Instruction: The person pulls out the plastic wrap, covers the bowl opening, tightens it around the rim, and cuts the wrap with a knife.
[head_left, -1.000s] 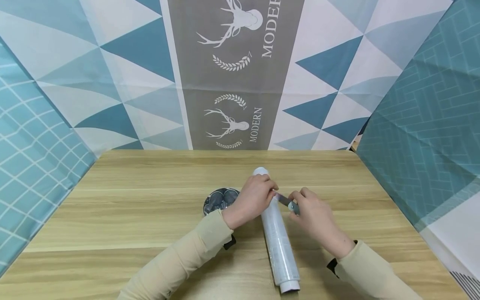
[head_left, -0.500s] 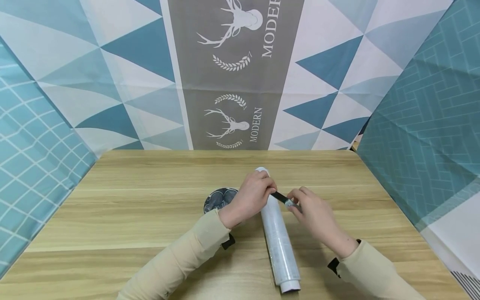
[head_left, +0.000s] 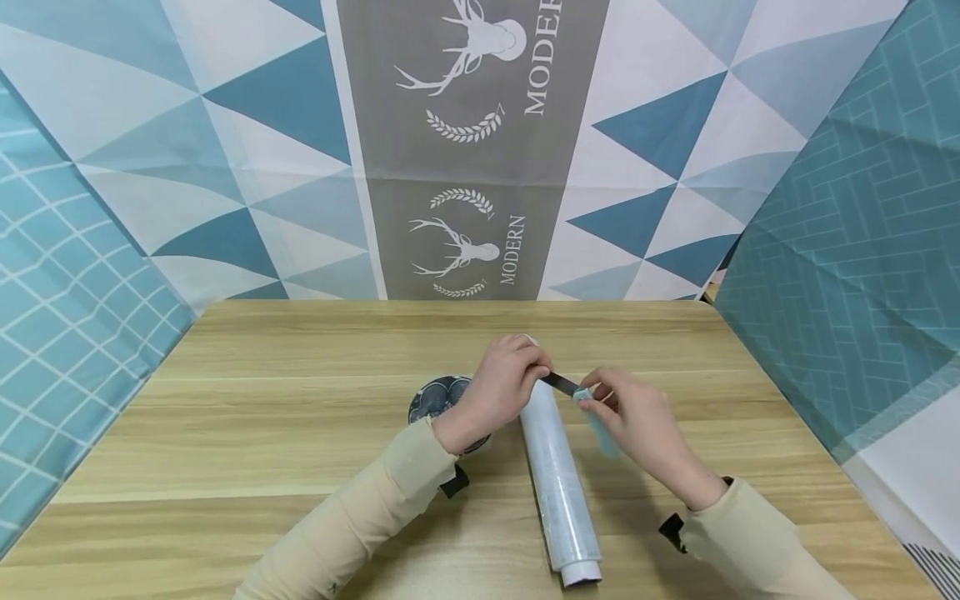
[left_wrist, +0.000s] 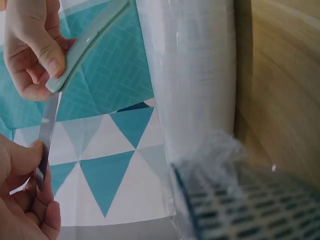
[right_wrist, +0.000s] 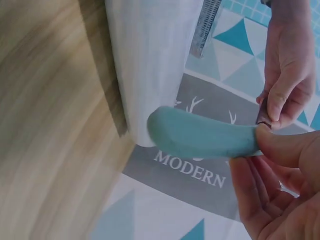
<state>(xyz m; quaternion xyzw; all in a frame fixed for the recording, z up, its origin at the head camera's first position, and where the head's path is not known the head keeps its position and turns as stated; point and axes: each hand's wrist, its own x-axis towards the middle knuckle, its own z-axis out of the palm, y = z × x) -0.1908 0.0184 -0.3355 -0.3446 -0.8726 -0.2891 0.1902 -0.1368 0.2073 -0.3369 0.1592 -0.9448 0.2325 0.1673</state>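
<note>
A folding knife with a mint-green handle (right_wrist: 205,135) and a dark steel blade (left_wrist: 47,125) is held above a roll of cling film (head_left: 555,483). My left hand (head_left: 498,379) pinches the blade close to its tip between thumb and fingers. Thumb and fingers of my right hand (head_left: 641,421) pinch the handle at the blade end, so its rounded butt sticks out free. The blade is folded out from the handle. Left of the roll stands a dark patterned bowl (head_left: 435,398), partly hidden behind my left hand; crumpled clear film (left_wrist: 220,155) shows at it.
The roll lies lengthwise on the wooden table (head_left: 262,442), its white core (head_left: 581,572) towards me. A patterned cloth backdrop (head_left: 450,150) rises behind the table's far edge, with teal cloths at both sides.
Both hands have lifted slightly, carrying the knife up off the roll. The blade has turned from shiny to dark, and the green handle now shows hanging below the right fingers.
</note>
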